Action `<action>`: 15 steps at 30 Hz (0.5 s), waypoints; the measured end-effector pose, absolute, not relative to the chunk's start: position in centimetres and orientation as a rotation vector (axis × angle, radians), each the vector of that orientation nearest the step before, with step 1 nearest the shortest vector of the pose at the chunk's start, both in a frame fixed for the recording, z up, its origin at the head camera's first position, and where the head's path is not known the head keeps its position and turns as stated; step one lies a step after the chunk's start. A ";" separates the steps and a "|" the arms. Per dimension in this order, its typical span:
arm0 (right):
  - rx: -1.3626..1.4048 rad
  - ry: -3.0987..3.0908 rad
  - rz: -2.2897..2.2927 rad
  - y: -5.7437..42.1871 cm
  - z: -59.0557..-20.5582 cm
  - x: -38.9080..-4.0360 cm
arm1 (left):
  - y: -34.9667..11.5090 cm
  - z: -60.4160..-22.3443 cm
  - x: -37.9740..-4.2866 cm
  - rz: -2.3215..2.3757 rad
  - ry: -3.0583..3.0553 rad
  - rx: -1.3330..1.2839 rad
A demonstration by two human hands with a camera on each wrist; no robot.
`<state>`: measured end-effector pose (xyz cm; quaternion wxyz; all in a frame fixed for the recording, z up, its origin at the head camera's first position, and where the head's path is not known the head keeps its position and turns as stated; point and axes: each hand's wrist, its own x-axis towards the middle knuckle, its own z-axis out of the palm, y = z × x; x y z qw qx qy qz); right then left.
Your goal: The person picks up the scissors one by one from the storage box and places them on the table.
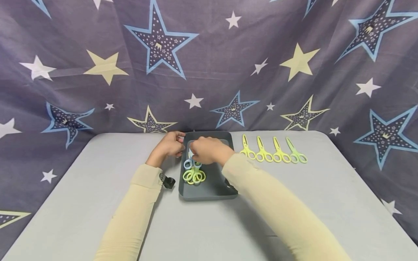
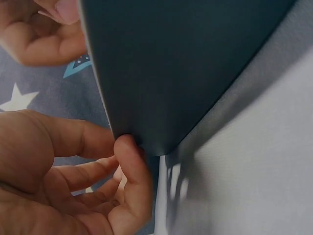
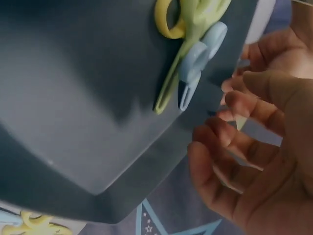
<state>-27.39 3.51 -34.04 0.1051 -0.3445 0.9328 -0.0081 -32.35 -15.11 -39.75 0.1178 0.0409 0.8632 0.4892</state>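
A dark grey tray (image 1: pixel 217 186) stands on the table with several child-size scissors in its left part. Blue-handled scissors (image 1: pixel 188 164) lie above yellow-green scissors (image 1: pixel 197 175), handles toward the near side. My left hand (image 1: pixel 170 145) is at the tray's far left corner; in the left wrist view its thumb and a finger pinch the rim. Over the tray's far half hovers my right hand (image 1: pixel 209 150), hiding part of the scissors. In the right wrist view its fingers (image 3: pixel 215 171) are loosely bent beside the tray wall and hold nothing, apart from the blue scissors (image 3: pixel 194 58).
To the right of the tray, several more scissors stand in a row on the table (image 1: pixel 98 188): yellow ones (image 1: pixel 263 156) and a green pair (image 1: pixel 298 157) at the end. A star-patterned cloth (image 1: pixel 209 65) hangs behind the table's far edge.
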 end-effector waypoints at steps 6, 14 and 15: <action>-1.026 2.734 0.052 1.9 -35.2 -27.1 | -15.1 -39.7 -32.5 1.405 2.534 0.125; -0.986 2.740 0.098 0.8 -36.2 -26.8 | -15.1 -39.6 -32.5 1.415 2.516 0.110; -0.979 2.740 0.100 0.7 -36.3 -26.8 | -15.1 -39.6 -32.5 1.415 2.513 0.108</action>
